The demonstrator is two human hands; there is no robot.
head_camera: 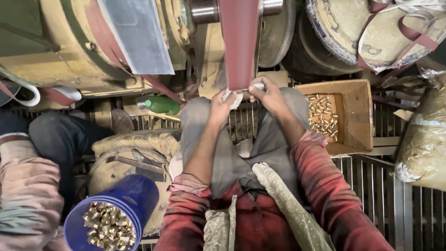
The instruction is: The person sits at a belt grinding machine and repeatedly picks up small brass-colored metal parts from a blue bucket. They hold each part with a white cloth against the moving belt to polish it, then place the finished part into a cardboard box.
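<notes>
Both my hands meet at the lower end of a reddish-brown sanding belt (239, 42) that runs down from a steel roller (204, 10). My left hand (222, 106) is closed on a white rag (233, 98) right under the belt. My right hand (266, 94) pinches a small metal rod (258, 86) whose tip lies against the belt. My forearms in red sleeves stretch over my grey-trousered knees.
A blue bucket (134, 197) of small brass parts stands at lower left. A cardboard box (355, 114) with more brass parts sits at right. A green bottle (160, 105) lies left of my knee. Another person's leg and arm (28, 186) fill the left edge. A plastic sack (425, 139) is far right.
</notes>
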